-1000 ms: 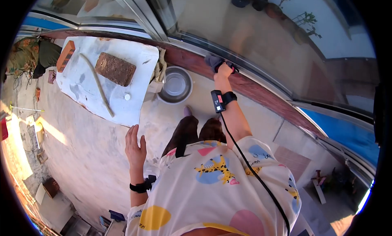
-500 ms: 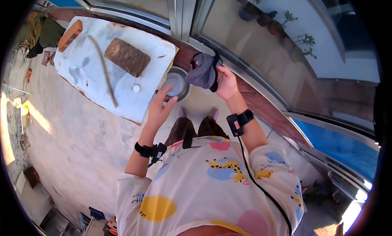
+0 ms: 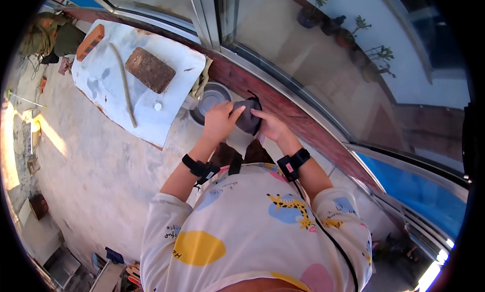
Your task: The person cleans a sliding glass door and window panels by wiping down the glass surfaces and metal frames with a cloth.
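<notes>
Between my two hands is a soft grey cloth item with black edging [image 3: 247,121]; its exact kind is hard to make out. My right hand [image 3: 270,124] grips its right side, thumb on top. From the left, my left hand [image 3: 219,122] holds the other side, its fingertips on the cloth. Just beyond my left hand a round metal basin [image 3: 214,93] stands on the floor, its near side partly covered by that hand.
Left of the basin, a white sheet-topped surface [image 3: 103,64] bears a brown block [image 3: 150,69], an orange brick [image 3: 91,42], a bent stick [image 3: 124,84] and a small white cap [image 3: 158,106]. A glass window with a metal frame [image 3: 298,97] runs along the right.
My left hand has moved right, from beside the basin onto the cloth item. My right hand has brought the item lower and nearer to my body.
</notes>
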`<state>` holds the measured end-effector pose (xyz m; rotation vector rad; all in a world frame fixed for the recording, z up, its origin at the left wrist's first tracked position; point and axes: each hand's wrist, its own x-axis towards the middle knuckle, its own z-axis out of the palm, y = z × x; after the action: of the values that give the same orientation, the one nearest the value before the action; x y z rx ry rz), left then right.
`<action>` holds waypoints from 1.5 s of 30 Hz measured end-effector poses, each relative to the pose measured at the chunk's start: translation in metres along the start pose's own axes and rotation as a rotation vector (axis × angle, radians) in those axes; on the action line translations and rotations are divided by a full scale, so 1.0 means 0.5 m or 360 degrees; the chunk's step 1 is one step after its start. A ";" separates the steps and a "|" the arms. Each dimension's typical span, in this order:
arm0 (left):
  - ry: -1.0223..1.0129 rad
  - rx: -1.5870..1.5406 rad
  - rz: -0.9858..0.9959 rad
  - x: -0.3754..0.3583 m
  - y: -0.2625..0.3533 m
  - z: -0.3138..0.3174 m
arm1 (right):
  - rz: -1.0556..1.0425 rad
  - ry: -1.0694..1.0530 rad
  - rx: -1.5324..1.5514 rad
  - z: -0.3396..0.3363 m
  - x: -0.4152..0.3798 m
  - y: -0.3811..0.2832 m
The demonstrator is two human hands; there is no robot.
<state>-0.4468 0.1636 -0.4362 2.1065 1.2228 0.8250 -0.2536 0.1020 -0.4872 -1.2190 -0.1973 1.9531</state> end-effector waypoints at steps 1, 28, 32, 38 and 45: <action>-0.0174 -0.0267 -0.0473 -0.004 0.008 -0.004 | -0.0026 -0.0055 0.0015 -0.005 -0.005 -0.001; 0.0357 -0.0500 -0.0743 -0.027 -0.129 0.043 | -0.1333 0.0417 -0.1915 0.070 0.011 -0.079; -0.0393 -0.1850 -0.1599 -0.044 -0.114 0.075 | -0.1171 0.0596 -0.1886 0.109 0.030 -0.064; -0.0346 -0.3357 -0.1378 0.043 -0.130 0.091 | -0.1011 -0.0084 -0.1424 0.161 -0.023 -0.031; 0.0961 -0.2255 -0.0664 0.338 -0.172 -0.046 | -0.0653 0.0585 -0.0908 -0.057 -0.101 0.005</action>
<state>-0.4438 0.3544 -0.4449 0.4614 0.7928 1.5235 -0.2212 0.0575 -0.4691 -1.7153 -0.7846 1.3234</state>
